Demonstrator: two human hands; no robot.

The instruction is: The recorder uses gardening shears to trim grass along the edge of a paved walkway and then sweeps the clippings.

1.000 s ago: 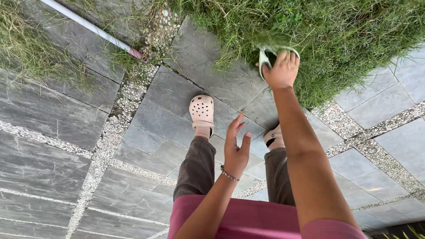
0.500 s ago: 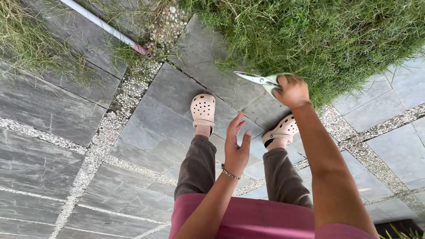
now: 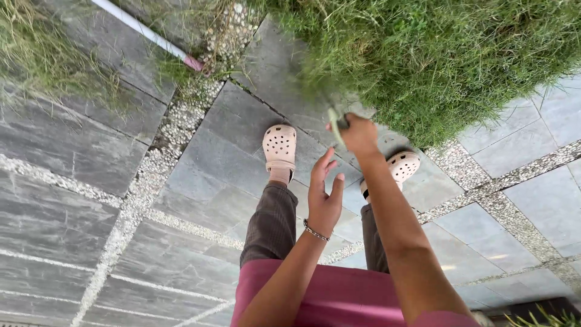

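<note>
At far left, approx 9 o'clock of the view, lies the grey stone paving [image 3: 54, 157], w/ pale gravel joints [image 3: 130, 209] running between the slabs. At 11 o'clock a thin white pipe [image 3: 145, 30] w/ a pinkish end goes diagonal across the slabs, next to a small grass patch [image 3: 42, 54].

Near the centre is the left foot in a beige clog [image 3: 279, 147] w/ holes, standing flat on a slab. Below it, brown trousers [image 3: 270, 221], and at 6 o'clock a pink garment [image 3: 339, 297].

The left hand [image 3: 324, 194] is in the middle, fingers spread and relaxed, palm turned to the side; it holds nothing and touches nothing. A thin bracelet [image 3: 316, 231] sits on the wrist.

Just to the right, approx 1 o'clock from the left hand, the right hand [image 3: 358, 134] is clenched round the handle of pale green scissors [image 3: 334, 121]. The tool is blurred, so I cannot tell if the blades are apart or together. It is right at the edge of the big grass clump [image 3: 436, 54], which fills the 12 to 2 o'clock part.

Under the right arm is the second beige clog [image 3: 402, 166], partly hidden. At 3 o'clock, more paving w/ gravel lines.
</note>
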